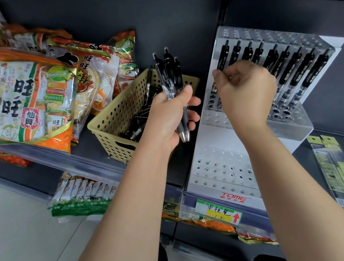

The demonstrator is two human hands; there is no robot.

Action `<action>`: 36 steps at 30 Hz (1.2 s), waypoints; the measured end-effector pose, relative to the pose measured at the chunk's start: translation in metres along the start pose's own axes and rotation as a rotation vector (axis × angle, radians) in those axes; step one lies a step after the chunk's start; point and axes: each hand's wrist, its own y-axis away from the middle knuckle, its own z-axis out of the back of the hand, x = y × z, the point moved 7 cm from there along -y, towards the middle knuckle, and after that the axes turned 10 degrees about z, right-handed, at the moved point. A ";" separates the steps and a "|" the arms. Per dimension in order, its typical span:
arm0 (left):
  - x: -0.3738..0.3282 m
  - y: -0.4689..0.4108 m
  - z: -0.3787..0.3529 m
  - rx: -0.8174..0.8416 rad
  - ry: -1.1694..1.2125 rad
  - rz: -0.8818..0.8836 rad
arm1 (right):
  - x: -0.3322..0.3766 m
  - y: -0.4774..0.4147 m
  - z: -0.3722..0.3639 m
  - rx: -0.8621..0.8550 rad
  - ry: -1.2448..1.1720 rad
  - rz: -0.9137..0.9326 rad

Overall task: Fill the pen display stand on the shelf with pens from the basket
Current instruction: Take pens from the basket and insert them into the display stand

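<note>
Black pens, a bunch (169, 71) of them, stand up out of the left hand (172, 117), whose fingers (191, 103) are wrapped round the barrels, with the metal tips poking out below the palm. Just behind and left of those fingers sits the tan basket (120, 114) on the shelf (176, 168), with loose pens (142, 116) lying in its bottom. The right hand (248, 94) is up at the clear stand (220, 172). Its fingers (219, 75) are curled, thumb and forefinger meeting at the foot of the leftmost pen in the back row (287, 67); whether they actually grip it I cannot tell. That row runs off to the right of those fingers, leaning back, and lower tiers of holes lie under the wrist and forearm. Snack bags (25, 92) lie beyond the basket, far left of both hands.
</note>
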 end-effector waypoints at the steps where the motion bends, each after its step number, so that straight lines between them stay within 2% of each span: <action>1: 0.000 0.000 -0.001 0.003 -0.010 -0.003 | 0.001 0.001 0.001 -0.012 -0.018 0.011; 4: -0.001 0.000 -0.004 0.030 -0.056 -0.024 | 0.011 0.007 0.001 0.008 -0.119 0.073; 7: -0.002 0.003 -0.009 0.092 -0.093 -0.030 | 0.020 0.011 -0.011 0.190 -0.210 0.071; 10: -0.002 0.004 -0.009 0.133 -0.100 -0.027 | 0.018 0.009 -0.017 0.353 -0.382 -0.095; 12: -0.002 0.006 -0.009 0.146 -0.106 -0.023 | 0.014 0.008 -0.015 0.381 -0.508 -0.207; 17: 0.000 0.007 -0.007 0.104 -0.097 0.018 | 0.002 0.006 -0.007 0.253 -0.609 -0.315; 21: 0.001 0.004 -0.009 0.080 -0.094 0.006 | -0.004 0.008 -0.011 0.272 -0.662 -0.382; 25: 0.002 0.002 -0.008 0.074 -0.105 -0.002 | -0.007 0.003 -0.008 0.215 -0.710 -0.395; 31: 0.003 -0.002 0.007 -0.052 -0.105 0.020 | -0.007 -0.009 0.008 0.051 -0.708 -0.312; 36: 0.004 -0.004 0.006 -0.040 -0.128 0.015 | 0.009 -0.014 0.023 -0.040 -0.426 -0.033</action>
